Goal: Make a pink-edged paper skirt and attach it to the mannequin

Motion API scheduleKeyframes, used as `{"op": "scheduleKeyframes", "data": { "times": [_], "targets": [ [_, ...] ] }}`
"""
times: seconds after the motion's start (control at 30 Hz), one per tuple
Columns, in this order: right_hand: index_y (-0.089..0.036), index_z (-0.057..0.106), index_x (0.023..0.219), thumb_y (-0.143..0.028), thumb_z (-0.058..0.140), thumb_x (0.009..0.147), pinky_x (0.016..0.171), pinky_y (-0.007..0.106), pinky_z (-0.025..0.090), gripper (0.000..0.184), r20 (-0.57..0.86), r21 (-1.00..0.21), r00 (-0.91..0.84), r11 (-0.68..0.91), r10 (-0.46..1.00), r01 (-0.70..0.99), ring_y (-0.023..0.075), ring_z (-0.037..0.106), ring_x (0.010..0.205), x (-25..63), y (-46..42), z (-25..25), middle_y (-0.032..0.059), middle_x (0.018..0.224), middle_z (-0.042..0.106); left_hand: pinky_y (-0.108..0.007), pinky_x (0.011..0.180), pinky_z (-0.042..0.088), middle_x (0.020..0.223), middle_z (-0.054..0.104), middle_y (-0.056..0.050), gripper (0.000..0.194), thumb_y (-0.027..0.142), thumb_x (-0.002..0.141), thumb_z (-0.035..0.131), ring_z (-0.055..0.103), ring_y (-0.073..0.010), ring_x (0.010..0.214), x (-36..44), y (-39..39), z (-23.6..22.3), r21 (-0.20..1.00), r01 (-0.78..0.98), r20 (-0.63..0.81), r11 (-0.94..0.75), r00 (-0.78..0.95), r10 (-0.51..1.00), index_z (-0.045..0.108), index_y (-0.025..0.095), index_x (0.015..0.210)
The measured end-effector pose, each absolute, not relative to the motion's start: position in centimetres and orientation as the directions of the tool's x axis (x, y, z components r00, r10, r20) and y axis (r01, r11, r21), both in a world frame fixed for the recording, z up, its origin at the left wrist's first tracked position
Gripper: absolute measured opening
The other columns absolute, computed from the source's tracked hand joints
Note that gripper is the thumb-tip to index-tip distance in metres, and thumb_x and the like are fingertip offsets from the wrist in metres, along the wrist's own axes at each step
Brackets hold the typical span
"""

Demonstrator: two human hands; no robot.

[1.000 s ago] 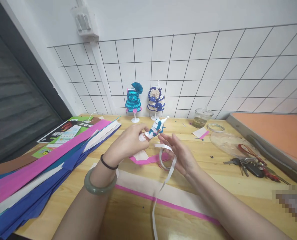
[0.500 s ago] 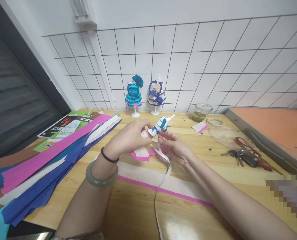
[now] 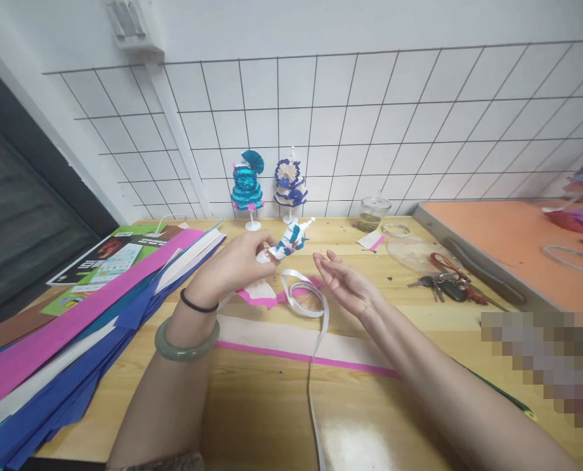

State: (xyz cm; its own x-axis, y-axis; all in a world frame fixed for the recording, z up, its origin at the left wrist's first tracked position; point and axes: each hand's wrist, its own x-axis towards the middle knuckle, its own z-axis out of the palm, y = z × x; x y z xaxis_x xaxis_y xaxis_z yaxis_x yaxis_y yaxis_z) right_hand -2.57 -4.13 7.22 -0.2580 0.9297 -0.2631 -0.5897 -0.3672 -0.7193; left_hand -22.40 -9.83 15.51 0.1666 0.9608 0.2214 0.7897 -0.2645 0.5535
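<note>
My left hand (image 3: pixel 237 265) is closed round the base of a small blue-and-white paper figure on a white stick (image 3: pixel 291 237), held tilted above the wooden table (image 3: pixel 252 405). My right hand (image 3: pixel 345 282) hovers just right of it, fingers stretched out, holding nothing. A white ribbon (image 3: pixel 303 302) lies looped on the table between the hands and trails toward me. Under it lie a pink paper scrap (image 3: pixel 259 297) and a beige strip edged in pink (image 3: pixel 291 343).
Stacked crepe paper sheets in pink, white and blue (image 3: pixel 75 340) cover the left side. Two finished paper figures on stands (image 3: pixel 247 186) (image 3: pixel 290 183) stand by the wire-grid wall. A glass jar (image 3: pixel 372 212), a clear lid (image 3: pixel 411 252) and keys (image 3: pixel 443 284) lie right; an orange board (image 3: pixel 507 242) beyond.
My right hand has let go of the white ribbon and opened; the ribbon loop now rests on the table. The view has shifted to the right.
</note>
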Motion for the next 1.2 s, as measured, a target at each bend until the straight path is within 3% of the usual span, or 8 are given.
{"op": "scheduleKeyframes", "data": {
  "times": [0.23, 0.4, 0.5, 0.63, 0.77, 0.97, 1.07, 1.2],
  "targets": [
    [-0.013, 0.061, 0.085, -0.006, 0.066, 0.071, 0.069, 0.024, 0.057, 0.016, -0.181, -0.875, -0.073, -0.194, 0.981, -0.443, 0.0146, 0.068, 0.071, 7.0, -4.5, 7.1, 0.0056, 0.078, 0.069, -0.023, 0.054, 0.038, 0.072, 0.062, 0.001, 0.026, 0.03, 0.065, 0.053, 0.055, -0.0149, 0.064, -22.2, -9.9, 15.8, 0.532, 0.807, 0.212, -0.256, 0.166, 0.963, 0.063, 0.02, 0.088],
    [-0.015, 0.062, 0.091, -0.028, 0.069, 0.069, 0.077, 0.033, 0.054, 0.026, -0.029, -0.985, 0.095, -0.045, 0.995, 0.165, 0.0195, 0.067, 0.079, 14.8, -4.9, 6.1, 0.0071, 0.081, 0.07, -0.024, 0.056, 0.041, 0.08, 0.064, 0.0, 0.029, 0.03, 0.067, 0.052, 0.057, -0.0163, 0.068, -22.5, -9.3, 15.3, 0.548, 0.796, 0.181, -0.258, 0.187, 0.965, 0.062, 0.02, 0.093],
    [-0.015, 0.064, 0.088, -0.034, 0.063, 0.071, 0.078, 0.041, 0.052, 0.026, 0.087, -0.834, 0.12, 0.006, 0.989, 0.551, 0.0258, 0.066, 0.08, 18.3, -5.7, 6.0, 0.0094, 0.082, 0.07, -0.025, 0.06, 0.043, 0.088, 0.065, -0.001, 0.032, 0.031, 0.069, 0.053, 0.058, -0.0168, 0.073, -22.8, -8.8, 15.0, 0.553, 0.791, 0.195, -0.262, 0.183, 0.964, 0.062, 0.022, 0.098],
    [-0.019, 0.067, 0.09, -0.04, 0.053, 0.076, 0.075, 0.042, 0.051, 0.028, 0.12, -0.424, -0.055, 0.101, 0.991, 0.9, 0.0311, 0.065, 0.086, 20.6, -9.0, 5.3, 0.0094, 0.092, 0.07, -0.025, 0.061, 0.043, 0.093, 0.065, 0.0, 0.032, 0.035, 0.07, 0.054, 0.058, -0.0176, 0.075, -22.8, -8.8, 15.2, 0.527, 0.817, 0.197, -0.237, 0.154, 0.968, 0.062, 0.024, 0.1],
    [-0.023, 0.066, 0.094, -0.035, 0.046, 0.082, 0.072, 0.036, 0.053, 0.025, 0.014, -0.249, -0.278, 0.272, 0.961, 0.929, 0.0291, 0.065, 0.088, 20.4, -13.9, 2.8, 0.0082, 0.098, 0.069, -0.026, 0.062, 0.043, 0.093, 0.065, 0.0, 0.03, 0.036, 0.072, 0.054, 0.058, -0.0179, 0.078, -22.4, -9.0, 15.5, 0.498, 0.832, 0.226, -0.243, 0.147, 0.963, 0.061, 0.025, 0.099],
    [-0.018, 0.062, 0.099, -0.025, 0.038, 0.082, 0.083, 0.044, 0.05, 0.03, 0.177, -0.167, -0.23, 0.259, 0.957, 0.951, 0.0332, 0.06, 0.099, 21.2, -16.0, -0.2, 0.0144, 0.106, 0.065, -0.026, 0.063, 0.042, 0.094, 0.065, 0.0, 0.03, 0.038, 0.073, 0.053, 0.058, -0.0182, 0.08, -22.1, -8.9, 15.2, 0.477, 0.836, 0.285, -0.271, 0.145, 0.947, 0.061, 0.024, 0.099],
    [-0.018, 0.059, 0.099, -0.033, 0.034, 0.085, 0.072, 0.045, 0.051, 0.032, 0.154, -0.257, -0.066, 0.104, 0.986, 0.961, 0.0328, 0.064, 0.087, 21.0, -14.2, 0.8, 0.0149, 0.1, 0.067, -0.026, 0.063, 0.041, 0.095, 0.065, 0.0, 0.029, 0.036, 0.073, 0.053, 0.057, -0.018, 0.079, -22.2, -8.9, 15.2, 0.474, 0.837, 0.308, -0.273, 0.133, 0.942, 0.061, 0.024, 0.098],
    [-0.022, 0.056, 0.1, -0.045, 0.034, 0.084, 0.054, 0.036, 0.048, 0.036, 0.139, -0.557, -0.016, 0.091, 0.99, 0.826, 0.0239, 0.06, 0.057, 16.6, -11.3, 5.1, 0.0073, 0.062, 0.063, -0.027, 0.067, 0.042, 0.095, 0.064, -0.001, 0.026, 0.032, 0.075, 0.051, 0.057, -0.0183, 0.08, -22.3, -9.2, 15.3, 0.478, 0.827, 0.327, -0.296, 0.146, 0.934, 0.061, 0.023, 0.096]
  ]
}}
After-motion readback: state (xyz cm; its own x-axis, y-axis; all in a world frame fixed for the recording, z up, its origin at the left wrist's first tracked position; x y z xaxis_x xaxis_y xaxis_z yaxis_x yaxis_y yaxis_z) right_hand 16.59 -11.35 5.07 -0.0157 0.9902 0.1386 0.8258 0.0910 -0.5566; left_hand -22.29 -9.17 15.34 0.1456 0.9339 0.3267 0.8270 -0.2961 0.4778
